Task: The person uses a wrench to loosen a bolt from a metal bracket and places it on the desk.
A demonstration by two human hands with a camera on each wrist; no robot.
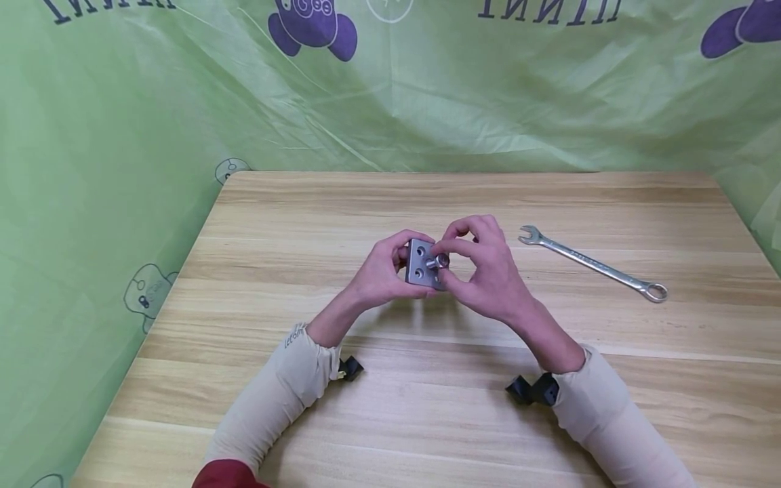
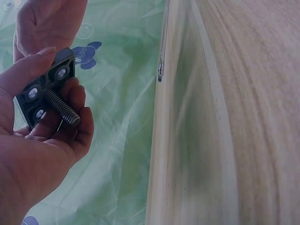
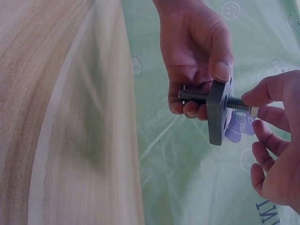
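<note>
My left hand (image 1: 381, 272) grips a small square grey metal plate (image 1: 413, 263) by its edges, raised over the table. Several holes show in its face, and a bolt (image 1: 435, 262) runs through it near the middle. The fingers and thumb of my right hand (image 1: 491, 278) pinch the bolt at its head. In the right wrist view the threaded shank (image 3: 193, 96) sticks out of the plate's far side, with more thread between plate and head. From the left wrist view, the plate's ribbed dark back (image 2: 47, 80) faces the camera, left fingers curled around the shank.
A combination wrench (image 1: 588, 262) lies at a slant on the wooden table (image 1: 427, 420), to the right of my hands. Green printed cloth (image 1: 427, 115) hangs behind the table and along its left side. Black wrist devices (image 1: 532, 391) stick out from both sleeves.
</note>
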